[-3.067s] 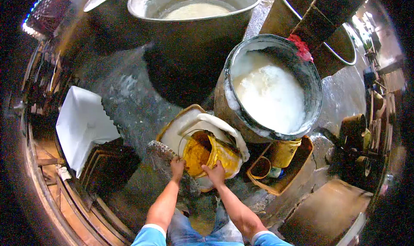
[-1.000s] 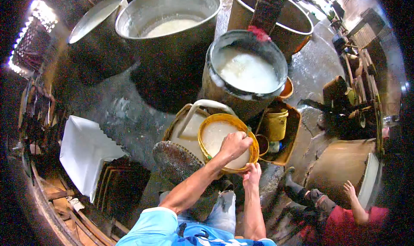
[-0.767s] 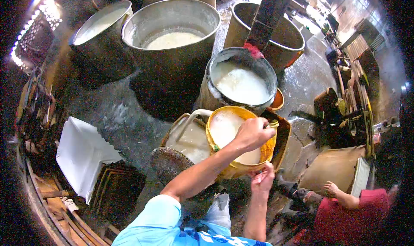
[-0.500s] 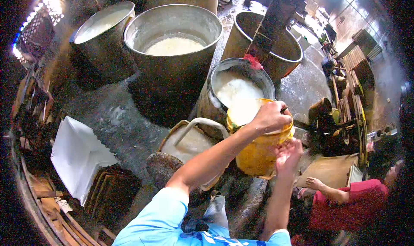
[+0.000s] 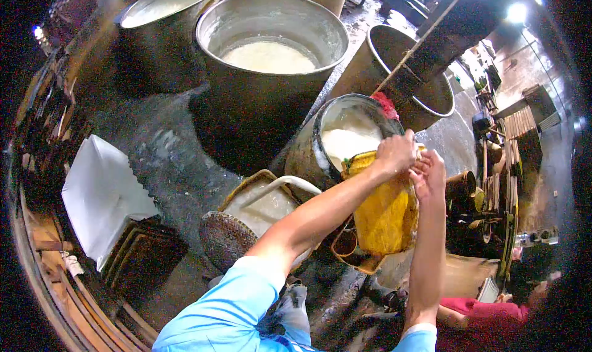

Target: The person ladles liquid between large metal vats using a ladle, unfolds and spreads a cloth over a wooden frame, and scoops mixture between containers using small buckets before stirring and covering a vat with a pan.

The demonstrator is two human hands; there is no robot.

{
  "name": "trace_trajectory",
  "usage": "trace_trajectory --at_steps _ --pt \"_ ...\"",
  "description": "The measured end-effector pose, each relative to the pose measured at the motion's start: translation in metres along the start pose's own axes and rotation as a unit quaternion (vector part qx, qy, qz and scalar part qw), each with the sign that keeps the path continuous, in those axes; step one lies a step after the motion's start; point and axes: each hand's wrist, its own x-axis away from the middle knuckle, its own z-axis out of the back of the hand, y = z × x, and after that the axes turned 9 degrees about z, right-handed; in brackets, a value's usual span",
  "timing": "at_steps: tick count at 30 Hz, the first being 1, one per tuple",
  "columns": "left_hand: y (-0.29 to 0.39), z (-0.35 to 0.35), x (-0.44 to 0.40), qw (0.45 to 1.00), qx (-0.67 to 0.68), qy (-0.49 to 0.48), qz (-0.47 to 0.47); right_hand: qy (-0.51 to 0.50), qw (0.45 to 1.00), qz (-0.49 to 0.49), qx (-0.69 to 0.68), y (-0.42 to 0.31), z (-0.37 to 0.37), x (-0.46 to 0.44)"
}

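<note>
A yellow bucket (image 5: 385, 216) is tipped forward at the near rim of a drum (image 5: 302, 148), its mouth facing away from me. White liquid (image 5: 351, 139) fills the upper part of that drum. My left hand (image 5: 396, 151) is closed over the bucket's upper rim. Close beside it, my right hand (image 5: 428, 173) has its fingers curled at the rim's right side; the exact grip is partly hidden. Below my left arm, a square container (image 5: 265, 207) with a pale handle holds whitish liquid. A round woven basket (image 5: 225, 241) leans at its left.
A large metal vat (image 5: 271, 19) with pale contents stands behind, another vat (image 5: 166, 9) to its left. A dark post (image 5: 425, 49) with a rope crosses near a further vat (image 5: 447, 99). White sheeting (image 5: 102, 198) lies at left. A person in red (image 5: 481, 315) is at lower right.
My right hand has risen from the bucket's side to its rim, next to my left hand. The bucket has tipped further, hiding its inside. The view has shifted.
</note>
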Motion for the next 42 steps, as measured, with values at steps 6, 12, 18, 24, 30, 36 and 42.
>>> trace_trajectory --at_steps 6,12,18,24,30,36,42 --pt "-0.034 0.020 -0.050 0.999 0.013 0.044 0.030 -0.086 0.995 -0.008 0.048 0.008 -0.039 -0.045" --pt "-0.076 0.014 -0.094 0.992 0.054 0.038 0.106 -0.121 0.993 -0.006 0.000 0.029 -0.051 -0.069" --pt "-0.122 -0.004 -0.084 0.966 0.151 0.147 0.149 0.005 0.784 0.468 0.408 0.025 0.015 0.031" --pt "-0.072 -0.034 -0.003 0.972 0.201 0.123 0.021 0.156 0.944 0.208 0.203 0.074 0.139 0.078" --pt "-0.032 -0.053 0.142 0.975 0.185 0.000 -0.124 0.238 0.964 0.102 -0.064 0.139 0.206 0.216" --pt "-0.154 -0.049 0.216 0.995 0.065 -0.032 -0.067 0.156 0.972 -0.134 -0.112 0.261 0.147 0.303" --pt "-0.358 -0.051 0.208 0.979 0.009 0.041 0.201 0.091 0.970 -0.192 -0.120 0.409 0.105 0.248"
